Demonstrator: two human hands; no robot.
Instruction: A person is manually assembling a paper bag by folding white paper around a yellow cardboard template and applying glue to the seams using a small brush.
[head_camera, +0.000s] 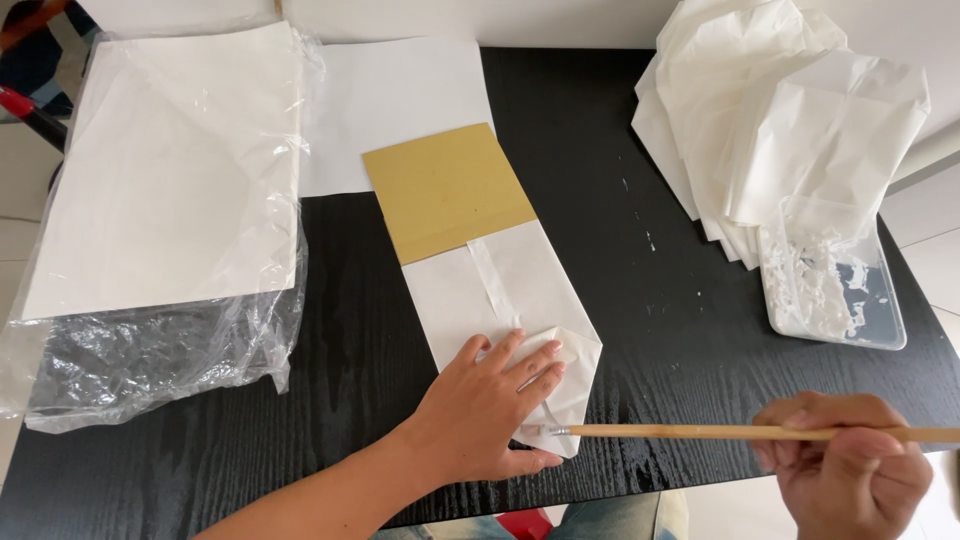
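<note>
— Pressing flat on the folded end of the white paper bag (505, 300), the left hand (490, 410) is open; the right hand (850, 470) has a closed grip on the thin wooden brush (740, 432). The bag lies mid-desk (620, 200).

— What could go wrong?

— I think glue may smear onto the fingers, because the brush tip is just beside them. Farther away, the clear plastic glue tray (835, 290) sits near the edge.

Left hand (490, 410) flat on white paper bag (505, 300) (brush (740, 432) in right hand (850, 470))

A flat white paper bag (510, 290) with folded bottom meets a thin wooden brush (740, 432).
</note>
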